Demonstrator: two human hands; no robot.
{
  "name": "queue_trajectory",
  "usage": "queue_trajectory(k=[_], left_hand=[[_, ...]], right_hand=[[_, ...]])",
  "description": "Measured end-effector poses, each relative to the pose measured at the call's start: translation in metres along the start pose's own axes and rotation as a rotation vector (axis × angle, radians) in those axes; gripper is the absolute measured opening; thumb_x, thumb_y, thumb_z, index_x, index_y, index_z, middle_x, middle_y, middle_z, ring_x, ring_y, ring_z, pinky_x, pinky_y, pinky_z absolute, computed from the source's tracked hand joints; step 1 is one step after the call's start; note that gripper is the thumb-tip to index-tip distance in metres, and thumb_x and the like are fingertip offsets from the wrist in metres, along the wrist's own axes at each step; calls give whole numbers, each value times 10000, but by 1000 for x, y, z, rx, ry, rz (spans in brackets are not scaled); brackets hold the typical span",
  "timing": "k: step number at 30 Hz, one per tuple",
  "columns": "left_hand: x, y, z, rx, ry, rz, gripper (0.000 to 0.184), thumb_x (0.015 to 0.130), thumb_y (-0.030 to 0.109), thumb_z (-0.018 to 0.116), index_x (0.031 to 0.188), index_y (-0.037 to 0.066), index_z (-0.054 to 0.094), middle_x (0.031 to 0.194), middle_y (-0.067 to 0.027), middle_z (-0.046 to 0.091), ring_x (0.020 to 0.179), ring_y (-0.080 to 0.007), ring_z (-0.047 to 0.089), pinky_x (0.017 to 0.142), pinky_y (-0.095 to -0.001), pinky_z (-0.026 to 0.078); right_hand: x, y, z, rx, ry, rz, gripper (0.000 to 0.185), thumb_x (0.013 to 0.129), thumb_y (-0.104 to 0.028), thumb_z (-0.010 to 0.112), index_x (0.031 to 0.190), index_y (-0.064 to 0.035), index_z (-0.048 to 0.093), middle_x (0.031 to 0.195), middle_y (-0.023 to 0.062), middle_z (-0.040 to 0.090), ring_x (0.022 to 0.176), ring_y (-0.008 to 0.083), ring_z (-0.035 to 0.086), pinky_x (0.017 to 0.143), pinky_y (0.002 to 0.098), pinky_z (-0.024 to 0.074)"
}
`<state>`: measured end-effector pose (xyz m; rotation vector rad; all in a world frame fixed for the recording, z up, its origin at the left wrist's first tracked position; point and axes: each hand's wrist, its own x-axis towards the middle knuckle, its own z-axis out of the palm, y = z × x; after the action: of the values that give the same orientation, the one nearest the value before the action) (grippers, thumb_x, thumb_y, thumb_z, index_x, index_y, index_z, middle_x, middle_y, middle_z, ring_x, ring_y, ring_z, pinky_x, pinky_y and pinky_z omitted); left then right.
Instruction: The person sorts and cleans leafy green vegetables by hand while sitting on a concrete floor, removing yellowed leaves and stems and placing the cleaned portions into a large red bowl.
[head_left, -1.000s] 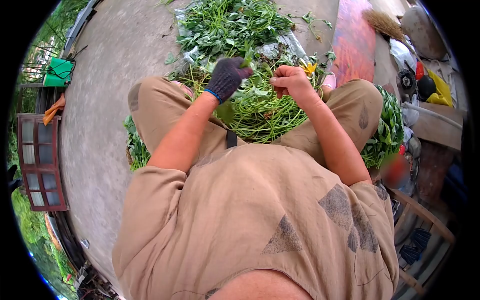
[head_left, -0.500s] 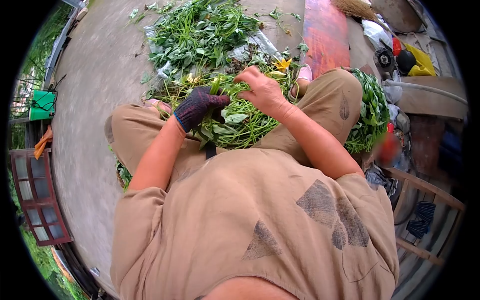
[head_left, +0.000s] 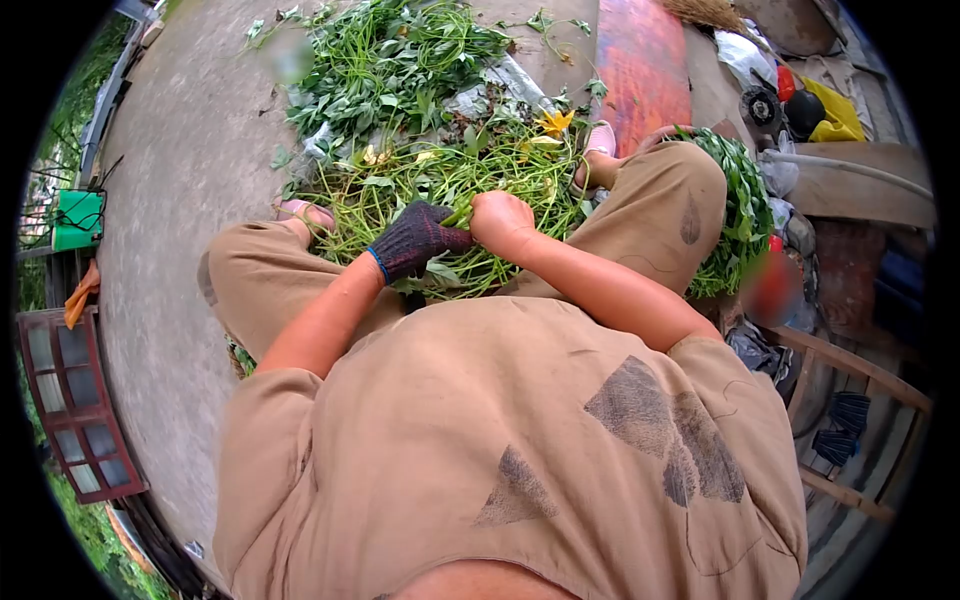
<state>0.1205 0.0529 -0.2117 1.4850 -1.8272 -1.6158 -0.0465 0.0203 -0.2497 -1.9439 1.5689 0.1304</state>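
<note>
My left hand (head_left: 420,240), in a dark knitted glove with a blue cuff, is closed round green leafy stems (head_left: 460,215). Right beside it, my bare right hand (head_left: 502,222) is closed with its fingers curled at the same stems; the fingertips are mostly hidden. Under and around both hands, between my legs, spreads a loose pile of cut green stems and leaves (head_left: 365,205). Farther off lies a larger leafy heap (head_left: 385,70), partly on pale plastic sheeting (head_left: 515,78). A yellow leaf (head_left: 554,123) rests on the near pile's far right.
A bundle of leafy greens (head_left: 730,225) stands beyond my right knee. A reddish board (head_left: 645,70) lies ahead on the concrete floor (head_left: 180,270). To the right are a wooden chair frame (head_left: 850,370), bags and a broom head (head_left: 700,12). A green box (head_left: 78,219) is at left.
My right hand has come down and left, from spread fingers to a closed grip next to the glove. The gloved hand has shifted slightly right, still holding stems.
</note>
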Motion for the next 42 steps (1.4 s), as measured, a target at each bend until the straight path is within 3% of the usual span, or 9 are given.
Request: queue_trajectory(k=[5,9,14,21,27,30,33,37,42], left_hand=[[-32,32,-32,-503,204,-62,223,830,232,679,729,37,641,564,-34,576,432,-151,543,439,-293,449],[-32,-6,-73,-866,425,323,345,955,281,532,784,-8,609,724,-125,625,676,-246,646,731,-415,553],[-43,-29,-127,-1183,341,455,308,982,302,493,934,23,615,621,-60,491,539,-217,483,625,-381,482],[-54,-13,-180,-1148,403,500,406,966,306,534,1192,-30,563,617,12,361,546,-145,403,690,-390,497],[-40,-41,-227,-1353,211,544,327,965,278,511,1010,-10,658,927,-189,660,945,-389,601,997,-633,377],[-24,-50,-221,-1326,153,584,338,964,309,494,1033,26,664,1087,-237,655,1143,-448,544,1054,-680,277],[-8,-54,-214,-1289,191,521,329,962,317,513,1019,31,664,651,-46,532,633,-234,517,694,-414,447],[9,-60,-225,-1260,429,329,292,961,285,538,977,14,643,550,41,273,483,-117,310,512,-317,343],[27,-45,-219,-959,726,-57,295,960,264,547,999,-15,637,556,35,333,489,-118,375,491,-295,383]], right_hand=[[11,32,18,-113,-240,97,243,796,-152,557,935,-45,725,1012,170,695,937,326,678,786,410,530],[-1,35,46,-321,-283,-566,150,763,-185,593,828,-103,700,941,93,653,877,331,643,720,445,518],[-26,7,42,337,-853,-569,217,784,-299,636,892,-131,720,893,94,653,876,283,640,740,412,511],[-28,-4,23,-152,-126,-1018,162,757,-177,620,906,-126,659,921,75,560,923,288,578,761,420,479],[46,-11,-10,-190,480,-757,275,823,-303,650,1024,-119,614,994,85,580,945,268,550,823,389,418],[79,19,19,-470,107,-440,401,907,-409,558,1073,-48,605,1081,137,588,1002,275,539,881,401,389],[61,44,72,-600,-460,-477,453,957,-385,455,1086,10,635,1104,159,584,1055,298,542,875,425,403],[74,41,100,-645,-389,-490,334,839,-318,587,974,-31,688,1023,173,605,984,312,596,859,421,434],[161,49,23,298,-965,-206,557,761,-379,750,1202,-56,642,1038,101,693,912,212,664,749,348,524]])
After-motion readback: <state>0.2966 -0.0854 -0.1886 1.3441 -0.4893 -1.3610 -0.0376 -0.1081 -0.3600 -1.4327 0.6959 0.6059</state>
